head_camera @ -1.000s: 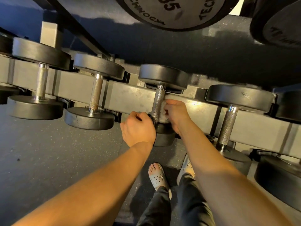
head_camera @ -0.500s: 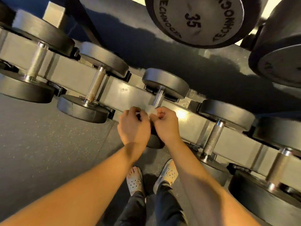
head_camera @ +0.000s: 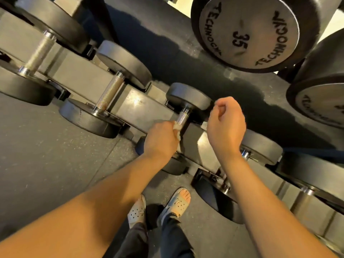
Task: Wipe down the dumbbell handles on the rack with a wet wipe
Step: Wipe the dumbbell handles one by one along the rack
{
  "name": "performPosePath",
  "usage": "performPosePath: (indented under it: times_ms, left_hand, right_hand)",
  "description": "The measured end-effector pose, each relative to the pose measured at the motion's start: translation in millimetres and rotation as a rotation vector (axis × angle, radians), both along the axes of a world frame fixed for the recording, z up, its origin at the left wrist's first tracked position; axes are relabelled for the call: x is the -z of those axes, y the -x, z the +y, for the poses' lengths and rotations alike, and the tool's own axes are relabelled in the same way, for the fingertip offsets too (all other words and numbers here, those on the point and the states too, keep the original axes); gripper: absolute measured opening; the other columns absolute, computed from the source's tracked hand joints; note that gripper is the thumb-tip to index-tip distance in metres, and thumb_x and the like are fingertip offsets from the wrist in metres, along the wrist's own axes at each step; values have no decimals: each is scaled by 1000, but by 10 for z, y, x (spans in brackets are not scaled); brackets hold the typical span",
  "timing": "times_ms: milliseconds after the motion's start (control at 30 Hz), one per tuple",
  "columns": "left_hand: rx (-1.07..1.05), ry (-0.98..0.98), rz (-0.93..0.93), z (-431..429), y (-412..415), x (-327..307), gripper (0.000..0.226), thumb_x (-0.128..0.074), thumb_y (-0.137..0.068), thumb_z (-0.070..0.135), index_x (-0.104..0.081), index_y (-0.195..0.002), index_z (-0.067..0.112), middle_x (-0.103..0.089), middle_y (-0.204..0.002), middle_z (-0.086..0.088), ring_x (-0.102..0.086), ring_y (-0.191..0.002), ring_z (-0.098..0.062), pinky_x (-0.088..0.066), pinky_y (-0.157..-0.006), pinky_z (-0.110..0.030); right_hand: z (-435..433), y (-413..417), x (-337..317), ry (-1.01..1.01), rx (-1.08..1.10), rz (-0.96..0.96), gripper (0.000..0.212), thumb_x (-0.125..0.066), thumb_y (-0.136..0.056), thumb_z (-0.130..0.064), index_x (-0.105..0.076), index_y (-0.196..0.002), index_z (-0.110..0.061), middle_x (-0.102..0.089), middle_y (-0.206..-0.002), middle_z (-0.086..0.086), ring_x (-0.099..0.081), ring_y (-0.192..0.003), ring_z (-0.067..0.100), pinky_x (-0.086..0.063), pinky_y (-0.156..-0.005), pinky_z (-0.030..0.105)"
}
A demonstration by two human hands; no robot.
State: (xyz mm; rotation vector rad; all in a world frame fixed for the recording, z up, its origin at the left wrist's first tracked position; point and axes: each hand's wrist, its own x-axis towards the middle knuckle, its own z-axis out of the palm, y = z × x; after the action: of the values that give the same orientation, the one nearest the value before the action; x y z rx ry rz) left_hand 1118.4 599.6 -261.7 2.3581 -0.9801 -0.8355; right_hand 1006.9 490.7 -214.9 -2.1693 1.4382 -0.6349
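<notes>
At mid dumbbell handle (head_camera: pixel 183 117), L hand (head_camera: pixel 161 140) grip clamps wet wipe (head_camera: pixel 176 129) round it; R hand (head_camera: pixel 226 125) grip loose, empty.

dumbbells (head_camera: pixel 188 95) 7 | hands (head_camera: pixel 161 138) (head_camera: pixel 226 120) 2 | wipe (head_camera: pixel 177 130) 1 | sandals (head_camera: pixel 137 213) (head_camera: pixel 179 202) 2

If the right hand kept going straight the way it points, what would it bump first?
Probably the far black dumbbell head, right beside the right hand. It belongs to the handle the left hand grips with the wet wipe. Depth is unclear.
</notes>
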Motion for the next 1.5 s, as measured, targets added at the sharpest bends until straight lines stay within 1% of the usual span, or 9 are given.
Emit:
performPosePath:
  times_ms: [167,300,433,600,700,900,1100,1300,1500]
  left_hand:
    - [-152,-92,330,-228,-186,128,20,-53,-101,18,-72,-106,14,-69,-96,-6,-62,-88,-23,-48,-75,-34]
    - [-398,-14,707,-418,-301,244,18,-55,-103,15,-71,-95,9,-70,-88,-11,-65,-80,-22,-53,-70,-32]
    - [-477,-28,984,-547,-349,265,22,-53,-105,17,-67,-110,1,-76,-98,-22,-74,-91,-35,-58,-94,-48]
    - [97,-309,390,-233,-425,236,18,-50,-100,7,-67,-104,4,-69,-105,-16,-65,-96,-30,-50,-79,-33]
    - [196,-387,359,-162,-456,173,19,-53,-100,10,-69,-97,2,-70,-103,-15,-64,-96,-31,-52,-82,-35]
    - [-787,74,957,-436,-326,-10,27,-47,-100,-8,-66,-117,4,-67,-99,-14,-65,-74,-17,-50,-55,-24]
    - [273,-315,257,-101,-329,53,32,-62,-97,23,-57,-128,16,-62,-106,-4,-64,-98,-26,-56,-87,-41]
    - [-265,-91,689,-339,-428,91,15,-64,-98,21,-72,-107,12,-71,-95,-13,-67,-90,-27,-57,-85,-35]
    - [-722,299,462,-635,54,49,13,-65,-96,14,-64,-86,23,-68,-82,4,-69,-83,-14,-59,-75,-32]
  right_hand:
    - [-389,-537,240,16,-114,8,17,-49,-104,-29,-63,-100,-19,-57,-95,-5,-55,-88,8,-49,-82,29]
    - [-363,-651,452,46,-53,60,25,-42,-105,-34,-59,-90,-25,-57,-80,-10,-56,-75,5,-43,-67,21]
    - [-393,-588,460,36,-71,54,31,-39,-104,-34,-53,-79,-23,-49,-69,-9,-51,-65,9,-38,-59,21]
    - [-389,-604,443,28,-72,115,35,-34,-104,-38,-50,-76,-23,-45,-66,-8,-49,-63,11,-40,-58,26]
    - [-395,-607,451,23,-80,131,37,-32,-104,-38,-51,-77,-23,-45,-67,-9,-50,-64,12,-41,-59,27]
    - [-402,-588,464,23,-73,117,38,-31,-103,-38,-50,-75,-21,-45,-67,-7,-49,-63,14,-43,-58,31]
    - [-404,-583,461,25,-81,140,39,-28,-102,-41,-52,-77,-22,-44,-68,-8,-49,-65,12,-41,-59,29]
    - [-407,-587,486,47,-86,130,41,-27,-102,-40,-52,-76,-20,-46,-69,-6,-49,-65,14,-44,-58,34]
    - [-412,-589,504,46,-69,107,39,-31,-103,-37,-52,-74,-21,-45,-67,-7,-48,-64,14,-43,-58,34]
